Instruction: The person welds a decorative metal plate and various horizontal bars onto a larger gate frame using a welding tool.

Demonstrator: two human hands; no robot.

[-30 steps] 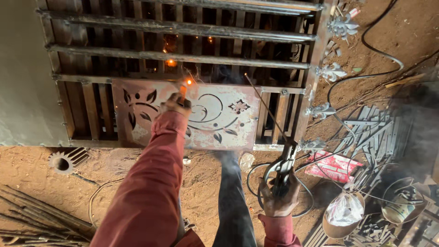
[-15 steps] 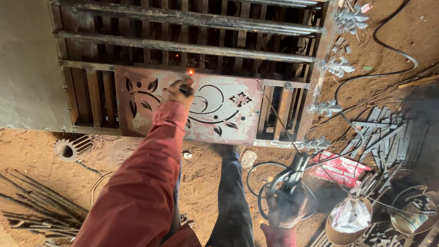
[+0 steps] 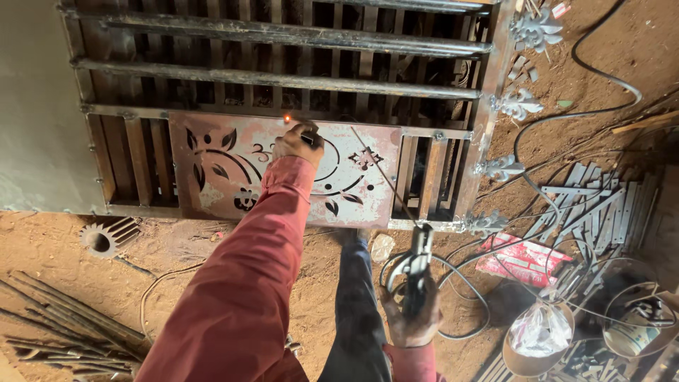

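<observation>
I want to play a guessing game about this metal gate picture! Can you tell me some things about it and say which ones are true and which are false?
1. The left hand reaches up to the decorative cut-out metal panel. True.
2. The right hand holds a hammer. False: it holds an electrode holder with a thin welding rod sticking out.
3. A small orange glow shows at the panel's top edge. True.
4. The gate stands on green grass. False: the ground is bare reddish dirt.
5. The sleeves are blue. False: they are red.
</observation>
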